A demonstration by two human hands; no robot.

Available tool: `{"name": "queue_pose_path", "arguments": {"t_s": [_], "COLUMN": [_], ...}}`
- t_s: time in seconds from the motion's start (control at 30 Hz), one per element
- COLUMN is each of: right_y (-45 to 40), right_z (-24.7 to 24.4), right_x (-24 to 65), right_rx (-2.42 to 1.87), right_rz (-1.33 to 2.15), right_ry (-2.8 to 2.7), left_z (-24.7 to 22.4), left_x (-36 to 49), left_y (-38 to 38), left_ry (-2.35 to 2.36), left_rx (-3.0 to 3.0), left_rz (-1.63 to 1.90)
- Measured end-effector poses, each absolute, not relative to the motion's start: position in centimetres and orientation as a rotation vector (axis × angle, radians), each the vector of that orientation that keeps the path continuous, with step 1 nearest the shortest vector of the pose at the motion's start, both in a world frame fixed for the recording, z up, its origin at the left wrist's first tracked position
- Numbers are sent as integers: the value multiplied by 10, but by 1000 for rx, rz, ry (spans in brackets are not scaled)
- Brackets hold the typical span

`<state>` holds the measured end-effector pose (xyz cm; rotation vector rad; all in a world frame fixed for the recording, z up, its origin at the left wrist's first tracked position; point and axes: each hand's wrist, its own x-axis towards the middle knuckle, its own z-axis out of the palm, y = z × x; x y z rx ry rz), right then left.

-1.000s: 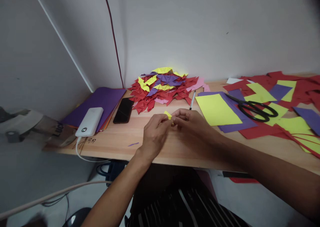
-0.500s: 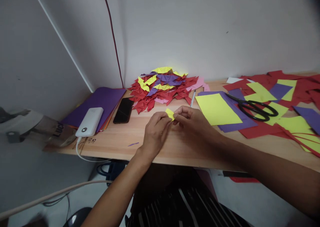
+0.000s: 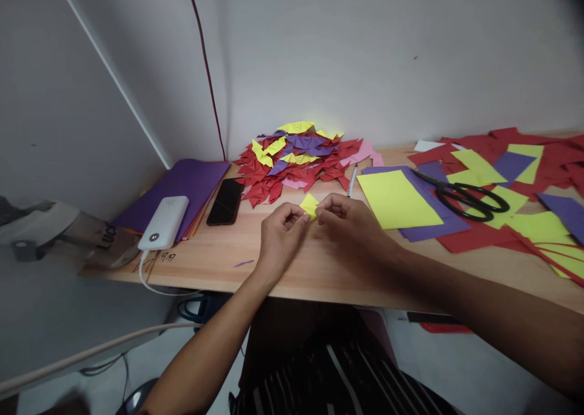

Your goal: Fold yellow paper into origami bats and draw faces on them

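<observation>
A small folded piece of yellow paper (image 3: 309, 204) is held between both hands, just above the wooden table (image 3: 255, 254). My left hand (image 3: 281, 235) pinches its left side between thumb and fingers. At the right side, my right hand (image 3: 349, 220) grips it with the fingertips, the other fingers curled. The paper's top corner points up between the hands; its lower edges are partly hidden by my fingers. Behind the hands lies a pile of folded paper shapes (image 3: 298, 142) in red, yellow, purple and pink. A white pen (image 3: 352, 181) rests just beyond my right hand.
Yellow sheets (image 3: 396, 199) lie over purple ones at the right, beside black-handled scissors (image 3: 472, 199) and scattered red, yellow and purple paper (image 3: 479, 167). To the left are a phone (image 3: 225, 202), a white power bank (image 3: 163, 222) with a cable, and purple sheets (image 3: 194, 174).
The yellow paper now shows more of its surface, with a corner standing up between the hands. My left hand has shifted slightly left. Both hands still hold the paper.
</observation>
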<state>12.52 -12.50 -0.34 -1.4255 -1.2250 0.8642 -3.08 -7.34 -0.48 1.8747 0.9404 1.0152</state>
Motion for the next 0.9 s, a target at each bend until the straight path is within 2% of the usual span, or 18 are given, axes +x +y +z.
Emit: {"name": "queue_pose_path", "arguments": {"t_s": [0.23, 0.57, 0.9], "right_y": [-124, -124, -123], "right_z": [-3, -7, -8], "right_x": [125, 126, 125], "right_rx": [-1389, -1334, -1308], "right_rz": [847, 1063, 1050], "right_ry": [-1272, -1256, -1308], "left_z": [-4, -5, -6], "left_x": [-30, -31, -32], "left_y": [-70, -73, -77], "left_ry": [950, 969, 949], "left_rx": [1770, 1810, 1834], "left_rz": [1000, 1053, 1080]}}
